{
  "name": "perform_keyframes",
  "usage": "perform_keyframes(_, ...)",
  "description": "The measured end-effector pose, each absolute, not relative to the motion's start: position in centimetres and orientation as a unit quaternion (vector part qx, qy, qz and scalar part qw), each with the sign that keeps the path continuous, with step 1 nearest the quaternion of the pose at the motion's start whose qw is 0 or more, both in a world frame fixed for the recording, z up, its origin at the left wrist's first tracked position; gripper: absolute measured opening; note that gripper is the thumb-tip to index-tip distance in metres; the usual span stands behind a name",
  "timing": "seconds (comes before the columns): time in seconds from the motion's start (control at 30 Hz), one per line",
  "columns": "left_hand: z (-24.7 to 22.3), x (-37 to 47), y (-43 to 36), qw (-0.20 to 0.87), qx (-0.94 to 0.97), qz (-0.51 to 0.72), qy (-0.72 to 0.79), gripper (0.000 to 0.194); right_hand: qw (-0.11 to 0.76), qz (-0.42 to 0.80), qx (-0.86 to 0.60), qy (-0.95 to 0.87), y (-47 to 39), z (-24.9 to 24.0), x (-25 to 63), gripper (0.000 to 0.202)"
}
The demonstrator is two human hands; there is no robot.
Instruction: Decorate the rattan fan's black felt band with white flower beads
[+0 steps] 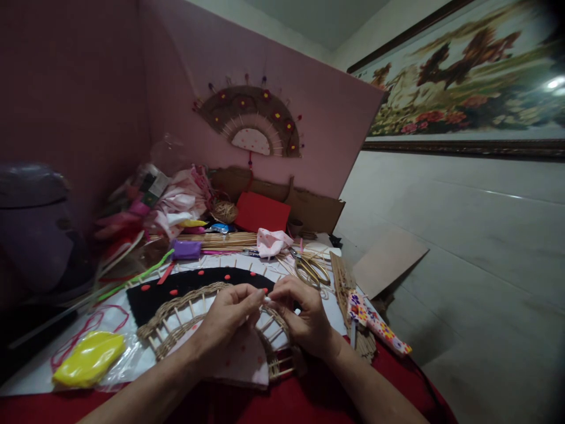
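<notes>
A fan-shaped craft piece lies flat before me, with a black outer band (185, 287), a woven twine border (170, 306) and thin sticks. Several orange-red dots sit on the black band. A pale pink dotted half-round piece (241, 359) forms its inner part. Above the fan, my left hand (233, 309) is closed, with thumb and forefinger pinched near a small white bit (267, 300). My right hand (302, 312) pinches the same white bit from the other side. What the bit is made of cannot be made out.
Yellow clay in a plastic bag (90, 358) lies at left, near a purple packet (186, 249). Gold-handled scissors (311, 271) rest behind my right hand. A flower-patterned glue gun-like object (377, 324) lies at right. A finished fan (251, 115) hangs on the pink board (326, 112).
</notes>
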State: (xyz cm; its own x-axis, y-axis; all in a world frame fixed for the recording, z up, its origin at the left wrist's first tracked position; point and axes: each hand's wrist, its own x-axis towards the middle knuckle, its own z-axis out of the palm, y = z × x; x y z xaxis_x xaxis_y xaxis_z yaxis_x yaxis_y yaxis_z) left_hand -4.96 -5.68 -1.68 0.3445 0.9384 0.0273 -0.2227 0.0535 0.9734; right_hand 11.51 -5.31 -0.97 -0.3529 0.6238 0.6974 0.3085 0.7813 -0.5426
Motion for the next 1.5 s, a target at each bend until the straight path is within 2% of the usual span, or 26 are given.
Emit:
perform_keyframes(0.17, -1.7, -4.9, -5.6, 0.623, 0.522, 0.459, 0.360, 0.030, 0.480, 0.163, -0.282, -0.815, -5.3, -0.9, 11.5, 0.005)
perform_keyframes(0.23, -1.4, -5.0, -5.8, 0.579, 0.551, 0.460, 0.387, 0.031, 0.479, 0.166, -0.291, -0.811, -5.4, -0.8, 11.5, 0.003)
perform_keyframes(0.33, -1.4, -5.4, -5.8, 0.383, 0.674, 0.450, 0.443, 0.028, 0.484, 0.160, -0.328, -0.795, -5.2, -0.5, 11.9, 0.004)
perform_keyframes(0.43, -2.0, -5.8, -5.6, 0.151, 0.786, 0.372, 0.470, 0.022, 0.486, 0.155, -0.399, -0.762, -4.4, 0.2, 12.9, 0.007)
perform_keyframes(0.5, -2.6, -5.9, -5.5, 0.060, 0.823, 0.324, 0.463, 0.022, 0.482, 0.171, -0.457, -0.728, -3.5, 0.6, 13.9, 0.007)
perform_keyframes(0.57, -2.9, -5.8, -5.5, 0.013, 0.844, 0.281, 0.457, 0.021, 0.460, 0.187, -0.497, -0.711, -2.6, 0.8, 14.9, 0.006)
perform_keyframes(0.7, -2.8, -5.5, -5.8, -0.023, 0.858, 0.202, 0.471, 0.019, 0.350, 0.209, -0.555, -0.725, -1.2, 0.2, 16.2, 0.002)
perform_keyframes(0.8, -2.5, -5.5, -6.0, -0.038, 0.868, 0.165, 0.467, 0.018, 0.309, 0.193, -0.576, -0.732, -0.6, -1.2, 16.4, 0.003)
perform_keyframes(1.1, -2.0, -5.1, -5.9, -0.010, 0.900, 0.137, 0.413, 0.039, 0.295, 0.171, -0.605, -0.719, -0.6, -2.7, 16.3, 0.010)
perform_keyframes(1.5, -2.3, -4.7, -5.3, 0.000, 0.910, 0.096, 0.404, 0.038, 0.258, 0.141, -0.630, -0.719, -1.1, -2.5, 15.8, 0.005)
